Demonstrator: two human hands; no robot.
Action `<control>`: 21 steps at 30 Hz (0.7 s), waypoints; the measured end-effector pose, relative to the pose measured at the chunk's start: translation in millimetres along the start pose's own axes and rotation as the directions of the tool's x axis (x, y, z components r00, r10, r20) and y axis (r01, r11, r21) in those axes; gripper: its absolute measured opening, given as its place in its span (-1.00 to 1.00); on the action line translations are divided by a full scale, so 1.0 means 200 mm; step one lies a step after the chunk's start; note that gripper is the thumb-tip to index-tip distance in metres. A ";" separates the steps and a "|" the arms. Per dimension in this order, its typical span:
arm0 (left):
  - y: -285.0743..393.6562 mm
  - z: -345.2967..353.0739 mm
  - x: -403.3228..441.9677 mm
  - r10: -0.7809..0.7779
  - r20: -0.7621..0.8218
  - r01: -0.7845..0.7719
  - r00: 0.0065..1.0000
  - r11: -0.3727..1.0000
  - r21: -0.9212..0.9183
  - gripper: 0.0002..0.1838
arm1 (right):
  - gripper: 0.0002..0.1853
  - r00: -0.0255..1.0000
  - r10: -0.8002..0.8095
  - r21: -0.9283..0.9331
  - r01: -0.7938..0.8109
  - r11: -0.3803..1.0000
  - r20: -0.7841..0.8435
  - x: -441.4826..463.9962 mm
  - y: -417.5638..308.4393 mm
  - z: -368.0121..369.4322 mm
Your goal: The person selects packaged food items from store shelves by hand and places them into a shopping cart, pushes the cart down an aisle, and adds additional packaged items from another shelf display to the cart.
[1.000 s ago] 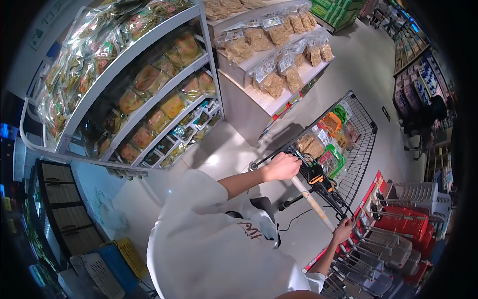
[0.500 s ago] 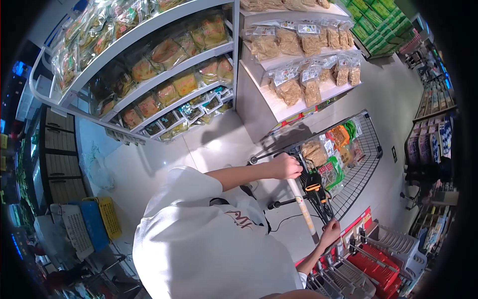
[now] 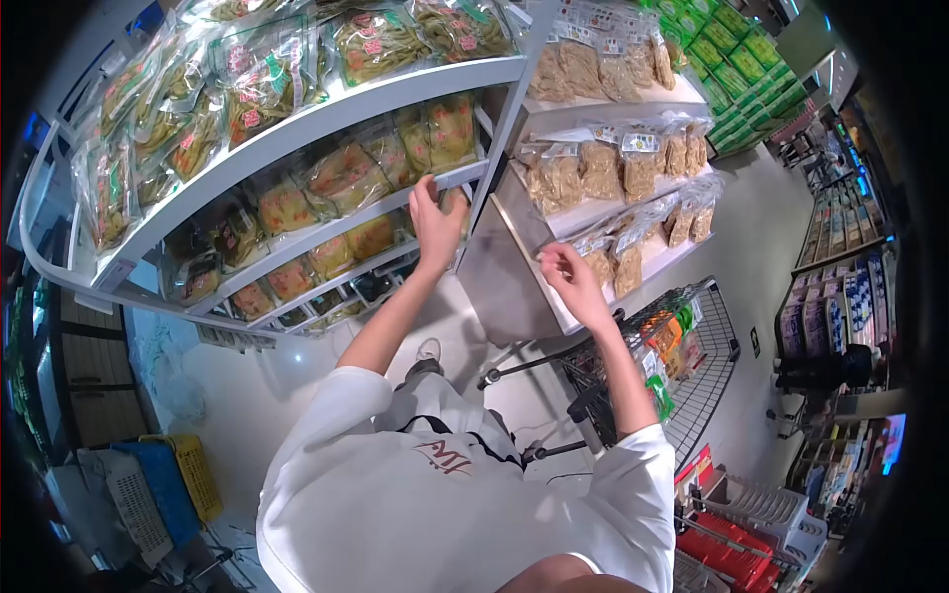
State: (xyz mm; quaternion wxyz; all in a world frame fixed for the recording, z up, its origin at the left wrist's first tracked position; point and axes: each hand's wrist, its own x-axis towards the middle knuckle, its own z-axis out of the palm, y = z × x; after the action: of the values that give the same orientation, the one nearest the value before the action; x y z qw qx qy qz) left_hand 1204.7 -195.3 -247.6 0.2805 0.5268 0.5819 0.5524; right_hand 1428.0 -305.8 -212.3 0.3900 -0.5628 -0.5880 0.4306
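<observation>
My left hand (image 3: 436, 225) is raised in front of the white shelf unit (image 3: 326, 97), its fingers stretched up at the edge of a middle shelf. Bagged yellow-green pickled vegetables (image 3: 450, 128) sit just above and beside the fingertips; whether they touch is unclear. Nothing shows in that hand. Near the side edge of the wooden display stand (image 3: 509, 287), my right hand (image 3: 575, 284) hovers with loosely bent, parted fingers and holds nothing visible. Close to it are clear bags of dried brown food (image 3: 627, 269). Below my right forearm stands the shopping cart (image 3: 707, 366) with several packages inside.
Stacked green cartons (image 3: 732, 69) stand behind the display stand. A yellow basket (image 3: 196, 474) and a blue basket (image 3: 158, 489) are at lower left. Red baskets (image 3: 727, 553) with grey ones are at lower right, near the cart. A shelved aisle runs along the right.
Both hands have left the cart area: the right rose to the display stand's edge, the left came up to the shelf unit. My view has moved closer to the shelves.
</observation>
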 end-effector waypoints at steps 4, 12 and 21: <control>-0.16 0.02 0.42 -0.235 0.114 0.182 0.965 0.919 0.349 -0.52 | -0.54 0.998 -0.032 0.063 0.028 0.998 0.061 0.69 0.11 0.29; -0.46 0.28 0.76 -0.154 0.085 0.147 0.984 0.985 0.092 -0.54 | -0.22 0.966 0.213 0.192 -0.239 0.952 0.149 1.32 0.03 0.59; -0.24 0.18 0.57 -0.094 0.219 0.093 0.971 0.996 0.015 -0.51 | -0.17 0.976 0.018 0.040 -0.027 0.999 0.218 1.01 -0.01 0.47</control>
State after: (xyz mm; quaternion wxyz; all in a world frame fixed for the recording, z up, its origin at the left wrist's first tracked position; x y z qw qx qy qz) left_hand 1189.6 -70.0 -271.0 0.3674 0.5572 0.5730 0.4756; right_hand 1326.1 -111.4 -247.1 0.3300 -0.5104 -0.6115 0.5065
